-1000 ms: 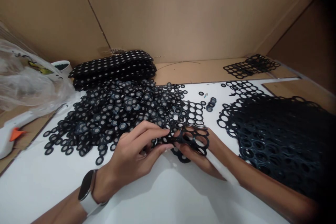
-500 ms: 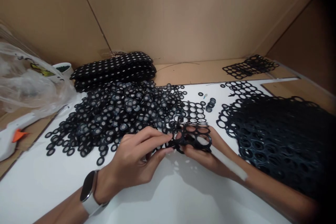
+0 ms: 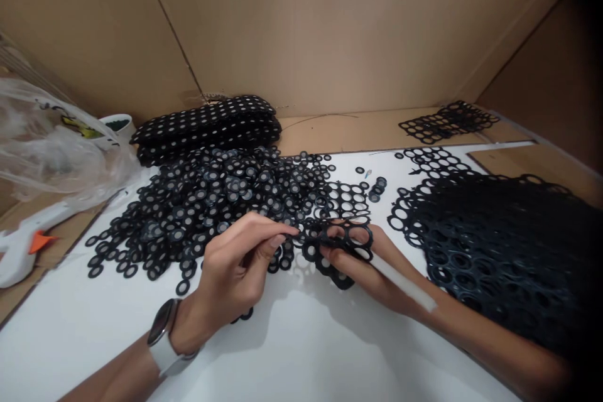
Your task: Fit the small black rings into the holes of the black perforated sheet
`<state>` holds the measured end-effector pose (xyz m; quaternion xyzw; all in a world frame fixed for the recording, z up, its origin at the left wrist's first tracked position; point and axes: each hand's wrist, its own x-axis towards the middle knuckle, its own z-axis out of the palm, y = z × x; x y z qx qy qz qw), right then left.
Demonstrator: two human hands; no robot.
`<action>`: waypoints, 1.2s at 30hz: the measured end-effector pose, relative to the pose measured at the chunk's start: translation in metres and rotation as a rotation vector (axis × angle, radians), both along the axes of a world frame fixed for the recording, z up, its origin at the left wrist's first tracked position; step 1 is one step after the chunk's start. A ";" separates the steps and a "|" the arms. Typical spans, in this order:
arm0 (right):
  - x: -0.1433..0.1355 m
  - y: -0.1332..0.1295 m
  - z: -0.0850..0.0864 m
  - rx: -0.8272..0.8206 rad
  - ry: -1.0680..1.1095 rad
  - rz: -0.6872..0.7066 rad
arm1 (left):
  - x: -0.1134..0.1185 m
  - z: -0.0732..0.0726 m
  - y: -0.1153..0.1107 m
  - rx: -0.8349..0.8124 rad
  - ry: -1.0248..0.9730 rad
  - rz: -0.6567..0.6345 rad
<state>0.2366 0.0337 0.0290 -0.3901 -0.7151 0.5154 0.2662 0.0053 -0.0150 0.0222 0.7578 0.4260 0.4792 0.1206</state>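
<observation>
My right hand is closed around a black ring sheet, a lattice of joined rings, held above the white table. A slim white stick-like tool also lies in that hand and points back along the forearm; its tip is hidden. My left hand, with a watch on the wrist, pinches at the sheet's left edge with thumb and forefinger. Below the left palm a few small black rings lie on the table. A big heap of black washer-like rings with pale centres spreads behind my left hand.
To the right is a large pile of ring lattices. Another lattice lies behind my hands. Black dotted strips are stacked at the back. A plastic bag, a white cup and a glue gun stand left.
My left hand has shifted slightly up and left, its thumb rising. The sheet in my right hand has tilted, its lower part now hanging down. Small rings now show below my left hand.
</observation>
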 end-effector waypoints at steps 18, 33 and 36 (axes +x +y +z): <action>0.001 -0.002 0.002 0.031 -0.048 0.064 | -0.004 -0.005 0.008 -0.205 -0.375 0.225; -0.001 0.000 -0.001 0.149 -0.038 0.035 | -0.001 -0.008 0.000 -0.159 -0.088 0.029; 0.000 0.000 0.002 0.126 -0.017 0.087 | 0.000 -0.006 -0.002 -0.181 -0.155 0.060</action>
